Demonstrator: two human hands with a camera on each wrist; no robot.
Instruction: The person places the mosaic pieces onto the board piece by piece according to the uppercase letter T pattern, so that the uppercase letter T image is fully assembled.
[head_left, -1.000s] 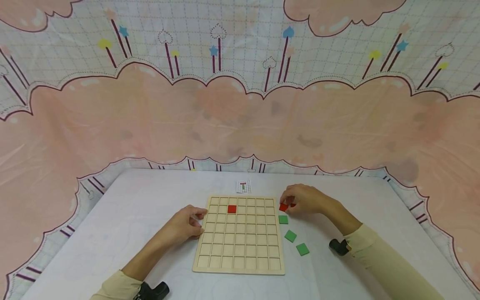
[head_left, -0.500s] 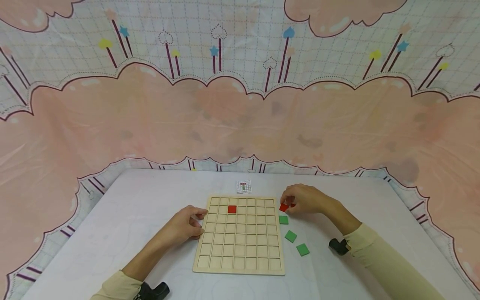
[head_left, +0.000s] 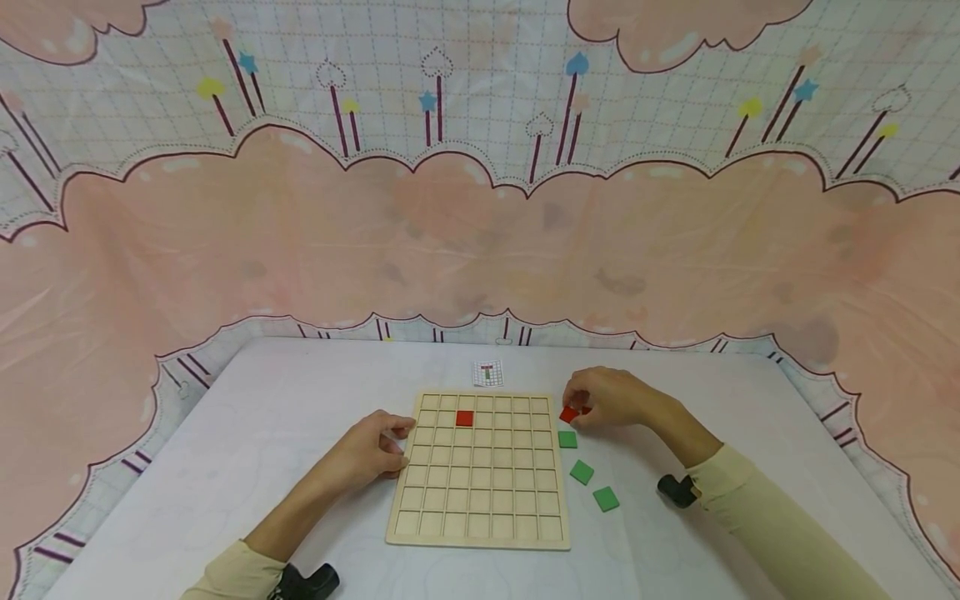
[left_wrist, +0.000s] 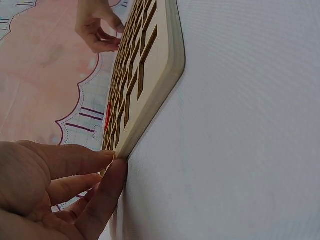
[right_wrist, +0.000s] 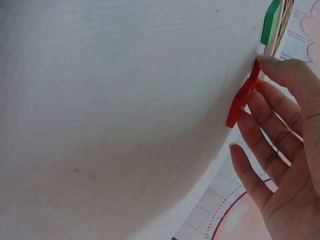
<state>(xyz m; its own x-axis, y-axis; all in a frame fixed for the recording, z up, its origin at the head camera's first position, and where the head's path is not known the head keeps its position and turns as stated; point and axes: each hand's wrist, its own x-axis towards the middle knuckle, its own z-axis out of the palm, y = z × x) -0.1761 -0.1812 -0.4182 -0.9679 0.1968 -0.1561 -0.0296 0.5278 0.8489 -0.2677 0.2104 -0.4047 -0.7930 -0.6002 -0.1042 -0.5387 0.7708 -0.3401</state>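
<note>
Right hand (head_left: 611,397) arches down, touching 2 red tiles (head_left: 567,415).

White tabletop (head_left: 247,442) lies open left of the left hand (head_left: 369,448), while the gridded wooden board (head_left: 480,479) blocks its right. That board also bounds the right hand (head_left: 611,397) leftward; three green square tiles (head_left: 582,472) obstruct its near side.

Loose tiles (head_left: 582,472) right of board (head_left: 480,502)
</note>
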